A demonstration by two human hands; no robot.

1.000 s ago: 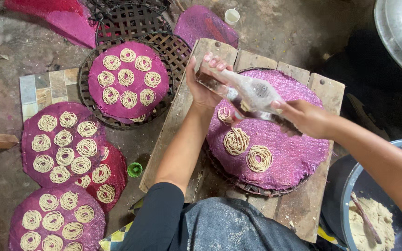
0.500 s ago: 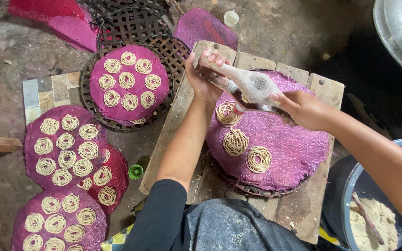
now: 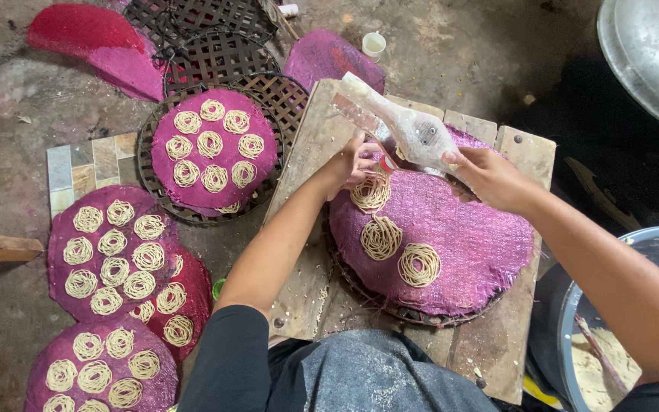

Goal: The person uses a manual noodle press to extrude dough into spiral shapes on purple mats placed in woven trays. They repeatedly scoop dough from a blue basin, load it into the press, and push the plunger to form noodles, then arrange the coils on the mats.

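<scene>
A: What have you got in your hands?

B: You hold a clear plastic piping bag (image 3: 406, 130), cloudy and dusted with flour, slanting from the upper middle of the frame down toward the centre. Your right hand (image 3: 493, 179) is clenched around its lower, fuller end. Your left hand (image 3: 352, 164) grips it near the nozzle (image 3: 385, 162), where a bit of red shows.

A: And what sits under it?

B: A purple woven mat (image 3: 467, 236), coarse and fibrous, lying on a round lattice tray (image 3: 360, 286) on your wooden table (image 3: 306, 259). Three pale noodle coils (image 3: 419, 265) lie on the mat in a line; the top one is right under your left hand.

A: What is hard to make out?

B: The nozzle tip is hidden behind your left-hand fingers, so you cannot tell whether it touches the coil. The tray shows only as a dark rim. A blue-rimmed tub (image 3: 596, 343) at lower right is cut off by the frame edge and your right arm.

A: The rest?

B: At left, a filled mat (image 3: 215, 149) with nine coils rests on a dark woven tray (image 3: 268, 95). More filled mats (image 3: 108, 252) overlap on the concrete floor (image 3: 9, 122) at lower left. A small white cup (image 3: 374, 44) stands at top centre, and a grey metal basin (image 3: 650, 53) is cropped at upper right.
</scene>
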